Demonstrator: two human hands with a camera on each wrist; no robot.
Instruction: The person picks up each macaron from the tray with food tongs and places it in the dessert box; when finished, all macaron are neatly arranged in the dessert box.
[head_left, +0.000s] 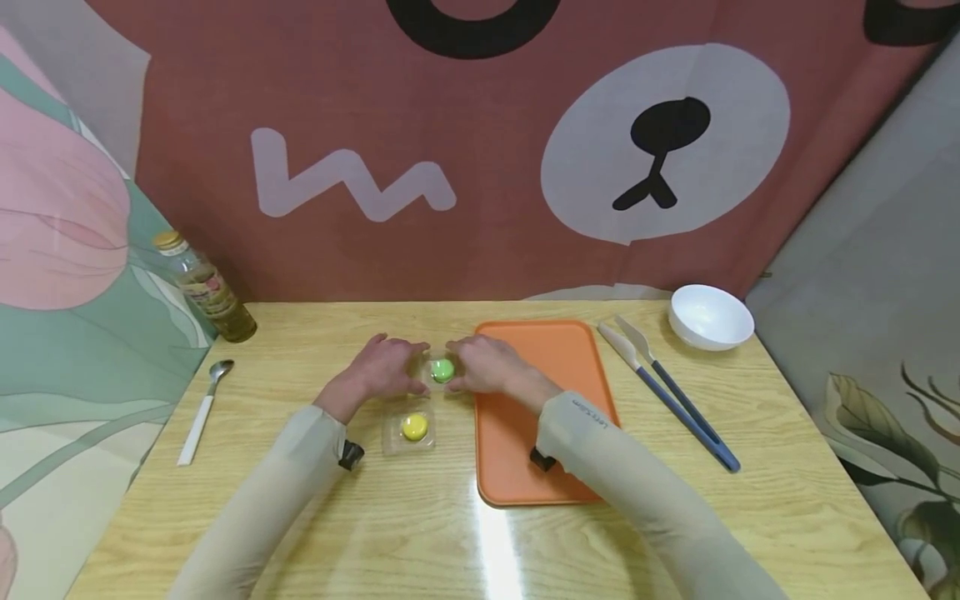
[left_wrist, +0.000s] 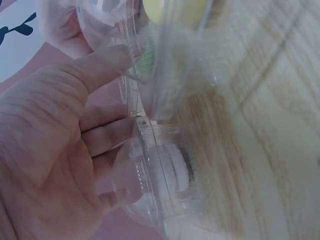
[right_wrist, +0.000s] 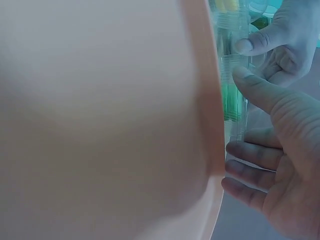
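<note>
In the head view, a green macaron [head_left: 442, 370] in a clear plastic case [head_left: 432, 385] lies between both hands. My left hand [head_left: 386, 367] holds the case's left side, thumb and fingers spread along its edge. On the opposite side, my right hand [head_left: 487, 364] grips it by thumb and fingertips. Nearer me sits a yellow macaron [head_left: 415, 427] in another clear case [head_left: 392, 442]. The left wrist view reveals a white macaron [left_wrist: 172, 172] under a clear dome beside the left fingers; the left hand covers it from above.
An orange tray [head_left: 547, 467] lies under the right forearm. Right of it are two blue-handled knives [head_left: 675, 400] and a white bowl [head_left: 710, 317]. At the left stand an oil bottle [head_left: 213, 296] and, nearer, a white-handled spoon [head_left: 201, 421]. A curtain [head_left: 487, 250] hangs behind the table.
</note>
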